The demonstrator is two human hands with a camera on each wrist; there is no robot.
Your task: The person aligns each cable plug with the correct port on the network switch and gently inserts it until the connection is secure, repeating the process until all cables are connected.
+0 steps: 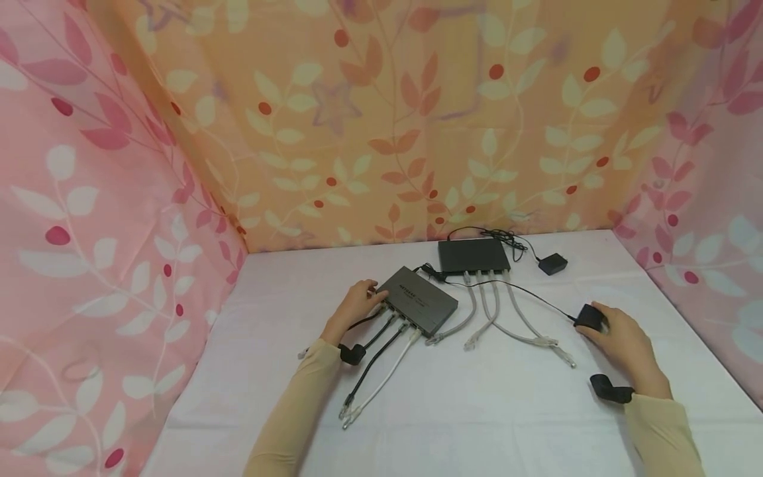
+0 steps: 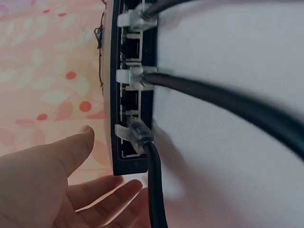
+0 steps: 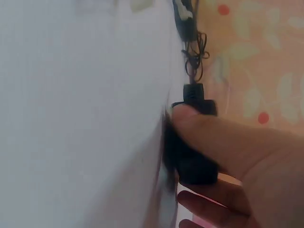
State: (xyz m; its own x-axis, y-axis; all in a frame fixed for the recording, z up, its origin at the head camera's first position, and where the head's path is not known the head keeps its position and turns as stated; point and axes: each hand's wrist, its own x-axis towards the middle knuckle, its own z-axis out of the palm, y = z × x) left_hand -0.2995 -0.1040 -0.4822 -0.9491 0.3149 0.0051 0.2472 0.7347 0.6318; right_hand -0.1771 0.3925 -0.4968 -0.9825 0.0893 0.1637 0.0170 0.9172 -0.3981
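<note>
A grey NETGEAR network switch (image 1: 420,299) lies at an angle on the white cloth. Three black network cables (image 2: 209,97) and a white one (image 1: 390,374) are plugged into its front ports. At its left end is my left hand (image 1: 356,306); the left wrist view shows its thumb (image 2: 78,147) and fingers loosely extended around the corner, and contact is unclear. My right hand (image 1: 628,346) grips a black power adapter (image 3: 197,166), thumb on one face and fingers on the other side. A thin black cord (image 1: 527,289) runs from this adapter toward the grey switch.
Behind stands a second, black switch (image 1: 473,256) with several grey network cables (image 1: 495,318) spreading forward. Its coiled cord leads to another black adapter (image 1: 553,264) at the back right. Patterned fabric walls (image 1: 381,132) enclose the white-covered table (image 1: 477,417) at the back and sides.
</note>
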